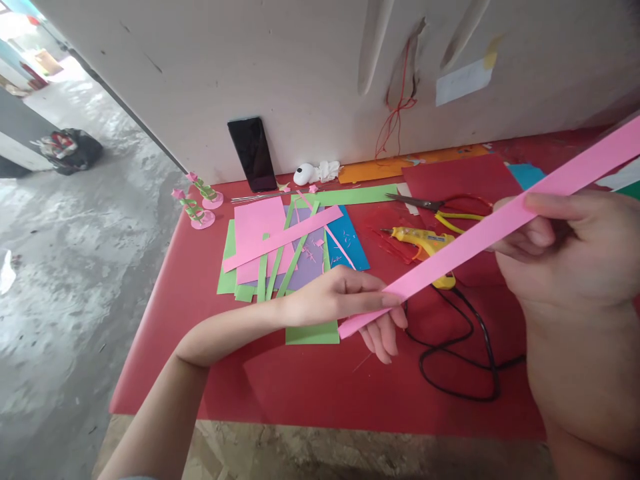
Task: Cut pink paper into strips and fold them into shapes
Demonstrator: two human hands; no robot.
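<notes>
Head view: 1 pink strip (463,247) slants through left hand (345,295) and right hand (575,247), both hands pinching it.

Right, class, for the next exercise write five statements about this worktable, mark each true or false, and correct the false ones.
1. The left hand and right hand hold the same pink strip. True.
2. The phone lies flat under the coloured sheets. False: it is propped up against the white panel.
3. A black cable runs from the yellow glue gun. True.
4. The right hand holds the scissors. False: they lie beyond the glue gun.
5. Two small flower models stand near the left edge of the red tabletop. True.
</notes>
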